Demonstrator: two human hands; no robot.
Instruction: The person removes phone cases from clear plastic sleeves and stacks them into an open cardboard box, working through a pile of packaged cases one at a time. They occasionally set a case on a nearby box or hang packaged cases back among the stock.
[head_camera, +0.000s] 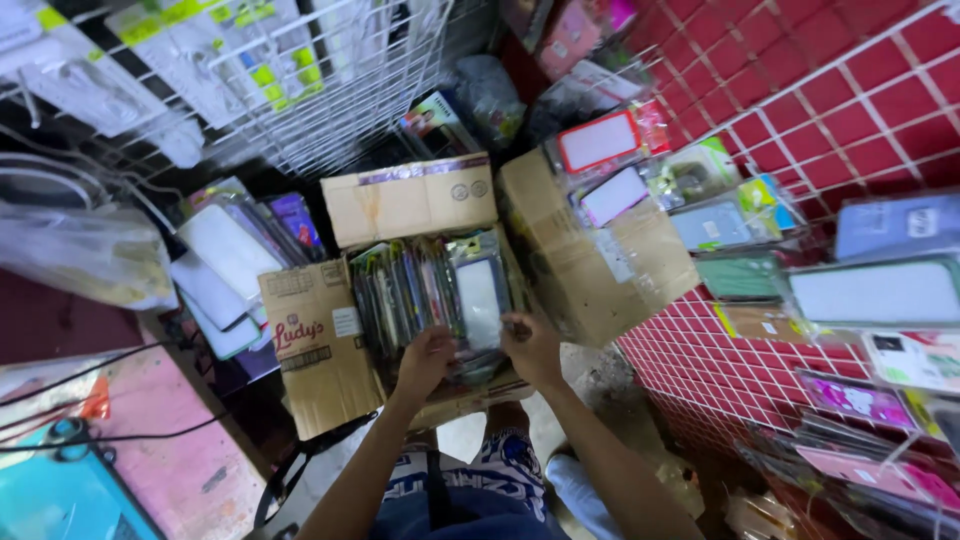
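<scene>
- Two hands working the near end of an open cardboard box (330, 345), crammed with packaged phone cases (420, 290) standing on edge.
- Left hand (428, 358) curling over the near edge of the packs, fingers pressing down into the row, seemingly gripping a few.
- Right hand (530, 345) pinching the lower corner of one clear-fronted pack (478, 300), tilting it up at the row's right end.
- Lying straight ahead of both hands, touching them; row running left to right, each pack's long axis pointing away from the body.
- Right hand sitting nearer the tilted pack, left hand nearer the middle of the row.
- Box flaps (410, 200) folding outward at the far side and right, box resting low on the floor in front of the knees.
- Squeezing into a tight stall: red tiled wall (840, 110) with a white wire grid on the right, hung with more cases (870, 292); white wire rack (300, 110) overhead at left; pink counter (190, 470) at lower left.
</scene>
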